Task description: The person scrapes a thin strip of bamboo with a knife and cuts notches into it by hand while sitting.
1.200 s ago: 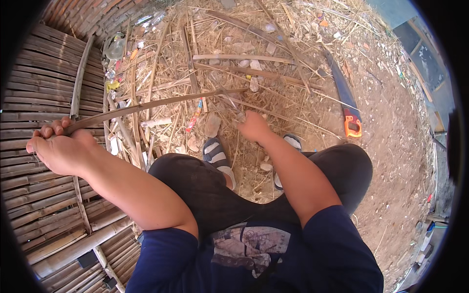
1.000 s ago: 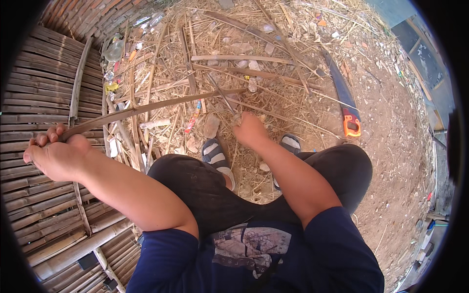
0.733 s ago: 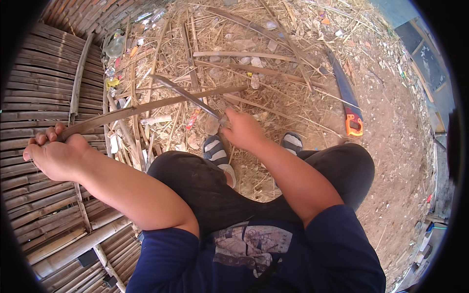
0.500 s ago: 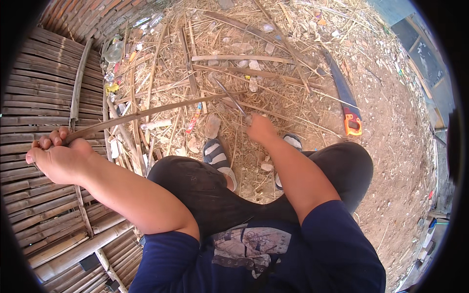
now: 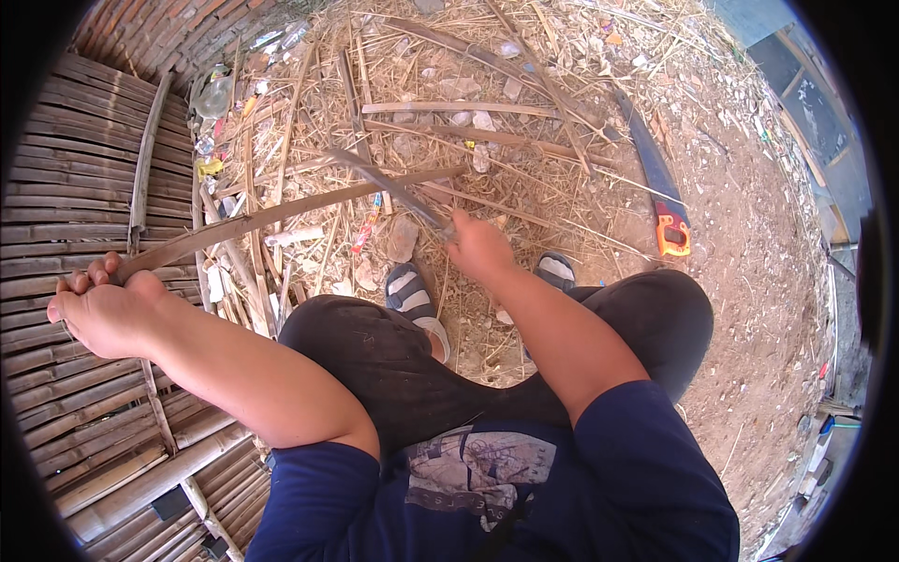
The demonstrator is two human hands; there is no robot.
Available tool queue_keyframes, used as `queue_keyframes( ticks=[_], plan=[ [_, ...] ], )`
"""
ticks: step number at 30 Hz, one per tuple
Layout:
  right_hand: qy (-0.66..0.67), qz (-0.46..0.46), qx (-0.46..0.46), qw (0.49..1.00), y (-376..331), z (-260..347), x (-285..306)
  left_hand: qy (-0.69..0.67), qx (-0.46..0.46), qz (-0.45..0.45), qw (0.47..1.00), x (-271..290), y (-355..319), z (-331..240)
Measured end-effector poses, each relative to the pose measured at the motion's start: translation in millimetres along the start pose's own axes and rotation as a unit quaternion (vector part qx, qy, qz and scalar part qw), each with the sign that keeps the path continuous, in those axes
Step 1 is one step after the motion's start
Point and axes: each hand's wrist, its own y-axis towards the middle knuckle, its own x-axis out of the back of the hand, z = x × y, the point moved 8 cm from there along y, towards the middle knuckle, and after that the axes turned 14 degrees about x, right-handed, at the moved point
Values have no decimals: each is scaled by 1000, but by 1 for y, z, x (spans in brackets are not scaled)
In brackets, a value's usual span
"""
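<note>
My left hand (image 5: 112, 307) is closed around the near end of a long, flat bamboo strip (image 5: 248, 223) at the far left. From there the strip slants up to the right over the littered ground. My right hand (image 5: 482, 248) grips a knife (image 5: 389, 187), its handle mostly hidden in my fist. The long blade points up to the left and crosses the strip near its far end. Whether the edge touches the strip, I cannot tell.
A handsaw (image 5: 646, 150) with an orange handle lies at the right on bare soil (image 5: 740, 309). Several bamboo pieces (image 5: 459, 108), straw and stones cover the ground ahead. A slatted bamboo panel (image 5: 75, 197) stands at the left, below a brick wall (image 5: 159, 37).
My right hand has moved a little left, and the knife blade has swung left across the strip, showing more of its side. My left hand keeps its hold on the bamboo strip.
</note>
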Motion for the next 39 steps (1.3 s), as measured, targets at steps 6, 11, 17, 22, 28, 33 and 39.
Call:
queue_keyframes(
  ticks=[6,11,17,22,28,33,39],
  plan=[
    [-11,9,-133,991,-12,-89,-15,-47,22,19,998,5,8,2],
    [3,-82,-115,990,-11,-45,23,-134,38,8,990,54,61,-33],
    [-67,-166,-66,982,-22,32,123,67,-91,-201,973,169,78,-88],
    [-148,-198,28,969,-30,103,209,574,-372,-244,687,239,65,-124],
    [-222,-208,68,950,-45,150,256,718,-203,218,629,257,23,-63],
    [-208,-189,62,958,-65,151,255,628,-52,422,652,253,-64,-48],
    [-216,-185,68,956,-70,129,260,664,33,476,576,260,-116,-36]
  ],
)
